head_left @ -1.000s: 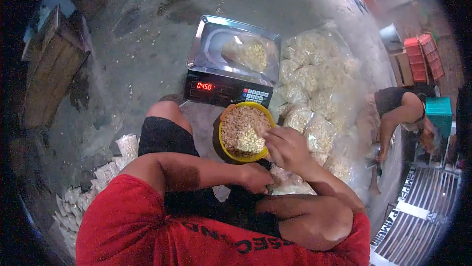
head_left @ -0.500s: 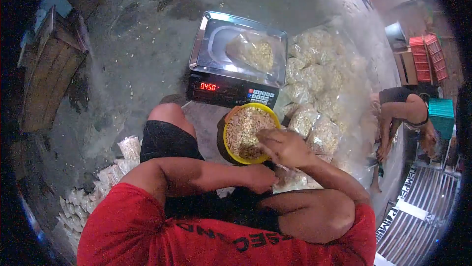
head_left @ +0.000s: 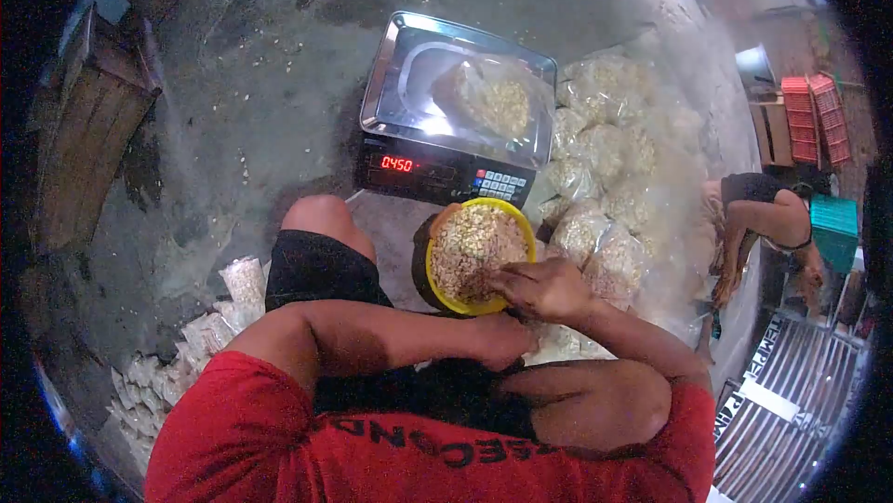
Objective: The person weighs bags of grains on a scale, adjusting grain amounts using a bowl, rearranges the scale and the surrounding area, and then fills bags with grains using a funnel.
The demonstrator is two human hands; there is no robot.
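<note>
A yellow-rimmed tub (head_left: 531, 229) full of small pale beige pieces stands in front of my knees. My right hand (head_left: 549, 289) reaches over its right rim, fingers curled together at the pieces; what they hold is hidden. Just below, my left hand (head_left: 507, 340) is closed into a fist near my right thigh, and its contents cannot be seen. Beyond the tub sits a digital scale (head_left: 409, 168) reading 0.450. On its steel pan (head_left: 395, 85) lies a clear plastic bag (head_left: 502, 103) partly filled with similar pale pieces.
Filled clear bags (head_left: 605, 150) crowd the floor on the right, beside the scale. Narrow filled packets (head_left: 244, 284) lie at lower left, below a wooden box (head_left: 102, 122). A co-worker (head_left: 767, 205) bends at far right, near red crates (head_left: 814, 117) and a lettered slatted rack (head_left: 791, 401).
My right hand has dropped slightly right and down, its fingers lower at the tub's rim. My left fist has hardly moved. The scale still reads 0.450, and the whole view has shifted a little.
</note>
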